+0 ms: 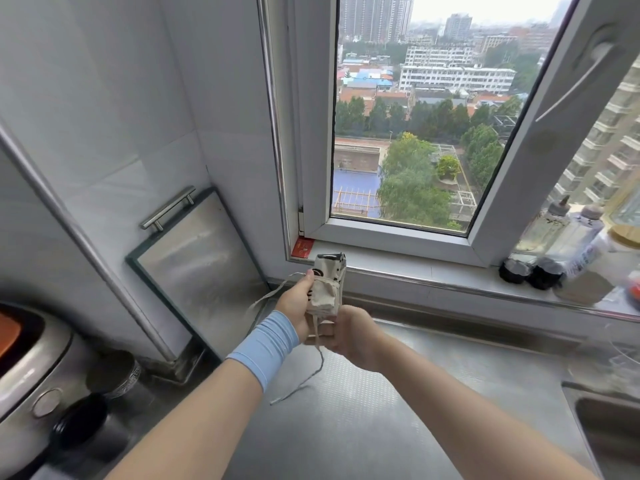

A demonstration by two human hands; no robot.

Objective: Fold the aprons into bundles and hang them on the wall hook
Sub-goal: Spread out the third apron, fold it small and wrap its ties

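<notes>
Apron (pixel 325 289): cream cloth with dark markings, folded into a compact upright bundle, held in the air over the steel counter (pixel 363 410), in front of the window sill.

Left hand (pixel 298 299): closed around the left side of the bundle, thumb on its front face. Light blue wristband (pixel 265 344) on that wrist.

Right hand (pixel 349 332): closed at the bottom end of the bundle, fingers curled under it; fingertips hidden, so exact grip on the cloth cannot be told.

Tie string (pixel 311 368): thin, pale; one length hangs from between the hands, its free end trailing down toward the counter. A second length loops out to the left of the left hand.

Surroundings: steel tray with a bar handle (pixel 194 258) leans against the tiled wall, far left. Rice cooker (pixel 31 368) at near left. Bottles (pixel 561 244) on the sill at far right. Sink (pixel 609 427) edge at near right. Window (pixel 415 116) sash swung open.
</notes>
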